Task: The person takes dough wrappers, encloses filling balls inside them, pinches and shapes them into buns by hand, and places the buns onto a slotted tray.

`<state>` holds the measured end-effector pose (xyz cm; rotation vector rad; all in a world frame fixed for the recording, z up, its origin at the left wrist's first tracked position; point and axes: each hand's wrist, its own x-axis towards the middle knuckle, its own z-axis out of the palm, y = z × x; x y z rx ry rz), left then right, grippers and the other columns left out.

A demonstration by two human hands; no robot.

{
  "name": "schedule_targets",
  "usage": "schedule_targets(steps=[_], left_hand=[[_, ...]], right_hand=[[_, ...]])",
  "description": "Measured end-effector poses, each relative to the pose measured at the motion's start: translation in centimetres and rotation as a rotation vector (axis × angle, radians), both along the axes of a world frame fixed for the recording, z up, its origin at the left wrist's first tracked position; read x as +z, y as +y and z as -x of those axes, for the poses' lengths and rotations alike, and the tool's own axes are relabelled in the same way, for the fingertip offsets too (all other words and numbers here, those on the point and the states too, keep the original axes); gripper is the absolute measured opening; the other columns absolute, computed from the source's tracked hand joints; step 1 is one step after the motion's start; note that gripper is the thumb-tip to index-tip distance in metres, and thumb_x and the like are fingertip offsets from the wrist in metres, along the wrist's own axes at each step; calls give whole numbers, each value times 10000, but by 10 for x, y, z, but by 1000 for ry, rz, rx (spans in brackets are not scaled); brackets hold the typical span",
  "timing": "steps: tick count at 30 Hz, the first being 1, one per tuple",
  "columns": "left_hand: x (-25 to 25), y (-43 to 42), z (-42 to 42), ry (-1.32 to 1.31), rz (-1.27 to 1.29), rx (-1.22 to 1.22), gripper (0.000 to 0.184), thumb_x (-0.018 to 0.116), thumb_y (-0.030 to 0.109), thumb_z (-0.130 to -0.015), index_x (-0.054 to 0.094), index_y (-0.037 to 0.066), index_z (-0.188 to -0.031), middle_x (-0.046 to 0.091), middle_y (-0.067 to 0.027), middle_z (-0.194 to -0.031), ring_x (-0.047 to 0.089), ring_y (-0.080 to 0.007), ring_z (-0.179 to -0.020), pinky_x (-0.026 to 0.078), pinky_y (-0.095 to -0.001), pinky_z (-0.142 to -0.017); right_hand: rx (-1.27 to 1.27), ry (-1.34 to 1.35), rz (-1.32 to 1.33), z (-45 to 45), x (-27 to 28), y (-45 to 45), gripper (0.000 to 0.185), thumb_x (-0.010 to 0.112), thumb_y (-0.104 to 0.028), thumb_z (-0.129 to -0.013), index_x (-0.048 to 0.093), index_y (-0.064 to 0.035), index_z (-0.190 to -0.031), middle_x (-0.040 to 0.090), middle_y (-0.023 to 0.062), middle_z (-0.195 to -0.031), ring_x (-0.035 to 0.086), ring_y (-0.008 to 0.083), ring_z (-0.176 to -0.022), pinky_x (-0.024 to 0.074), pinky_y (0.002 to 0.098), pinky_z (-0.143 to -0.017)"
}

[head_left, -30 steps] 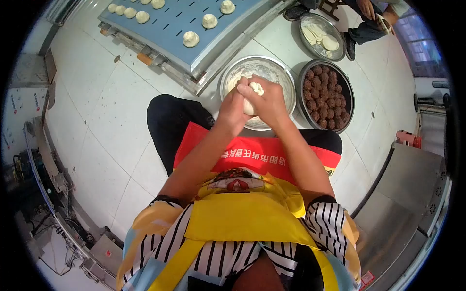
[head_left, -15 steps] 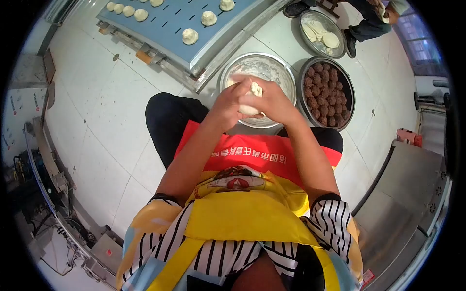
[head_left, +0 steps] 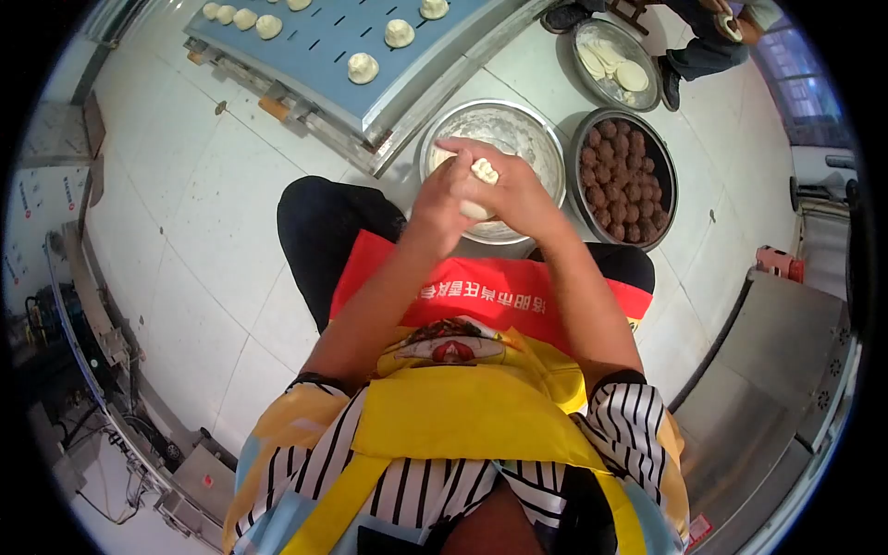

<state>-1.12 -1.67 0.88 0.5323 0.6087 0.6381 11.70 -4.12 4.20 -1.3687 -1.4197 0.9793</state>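
Over a floured metal bowl (head_left: 532,139), my left hand (head_left: 439,205) and my right hand (head_left: 520,197) are wrapped together round a ball of pale dough (head_left: 476,211). Its gathered top pokes out between the fingers and its smooth round side shows below them. Right of the bowl stands a dark round tray (head_left: 672,176) with several brown balls of filling (head_left: 618,173). Behind it, a metal pan (head_left: 647,92) holds flat dough rounds (head_left: 606,63).
A blue slatted board (head_left: 319,65) on a metal frame carries several shaped dough pieces (head_left: 362,67) at the back left. Another person's legs (head_left: 708,57) and hands are at the back right. A steel cabinet (head_left: 768,351) stands at the right.
My hands have stayed closed round the dough, with the fingers shifting and rubbing over it. The other person's hands have moved slightly at the back right.
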Motion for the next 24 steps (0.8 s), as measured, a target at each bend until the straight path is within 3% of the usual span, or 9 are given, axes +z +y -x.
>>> schedule_targets(steps=[2, 5, 7, 10, 13, 14, 20, 22, 24], left_hand=[[-4, 17, 15, 87, -31, -271, 601, 439, 583, -915, 455, 87, -1255, 489, -98, -1237, 550, -247, -1109, 529, -462, -828], [-8, 3, -3, 56, 49, -13, 621, 467, 583, -904, 438, 78, -1264, 520, -100, -1197, 583, -251, -1058, 537, -473, -807], [-5, 6, -6, 67, 91, 17, 610, 454, 579, -909, 434, 85, -1265, 537, -98, -1178, 581, -242, -1066, 529, -472, -822], [-1, 5, -3, 150, 5, 53, 571, 392, 570, -936, 461, 84, -1228, 562, -99, -1158, 582, -232, -1063, 520, -442, -842], [-16, 10, -1, 284, -212, 126, 521, 393, 528, -956, 498, 66, -1173, 587, -96, -1083, 591, -207, -1026, 529, -396, -824], [-29, 12, -3, 333, -289, 148, 509, 395, 515, -960, 507, 61, -1158, 592, -95, -1064, 595, -199, -1009, 533, -384, -815], [-36, 15, -3, 617, -829, 285, 554, 364, 550, -955, 533, 54, -1136, 606, -88, -1001, 630, -189, -869, 544, -348, -716], [-17, 18, 4, 434, -507, 147, 574, 354, 572, -947, 538, 65, -1143, 616, -80, -975, 636, -194, -832, 539, -339, -680], [12, 24, 11, -43, 347, -154, 590, 345, 593, -939, 542, 79, -1154, 626, -75, -955, 638, -203, -810, 533, -328, -666]], right_hand=[[44, 37, 15, -2, -3, -2, 368, 670, -306, -827, 665, 12, -1012, 663, 143, -980, 630, 203, -899, 439, 303, -900], [31, -129, 154, -6, -6, 3, 457, 682, -318, -805, 613, -2, -1128, 641, 154, -1090, 615, 230, -982, 410, 324, -958], [-40, -213, 232, -1, 1, 3, 550, 687, -323, -792, 552, -17, -1228, 626, 158, -1133, 610, 255, -1016, 386, 341, -996], [-34, -469, -404, -9, -13, 6, 657, 705, -395, -764, 494, -27, -1265, 642, 169, -1038, 629, 310, -938, 451, 384, -887], [-247, -669, -451, -7, -3, 0, 603, 683, -497, -751, 542, -67, -1149, 617, 143, -736, 606, 366, -689, 476, 460, -677], [-259, -744, -124, -1, 8, -8, 486, 683, -481, -742, 575, -76, -988, 600, 106, -699, 606, 340, -664, 473, 438, -618], [-161, -717, -310, -8, 0, -4, 242, 623, -291, -845, 543, -77, -765, 589, 110, -671, 595, 300, -595, 455, 389, -502], [-74, -676, -411, -14, 6, 0, 209, 620, -261, -848, 547, -79, -777, 586, 113, -656, 597, 305, -596, 457, 402, -512], [-19, -671, -425, -16, 12, -1, 187, 621, -244, -850, 553, -79, -795, 583, 115, -650, 599, 310, -600, 460, 408, -519]])
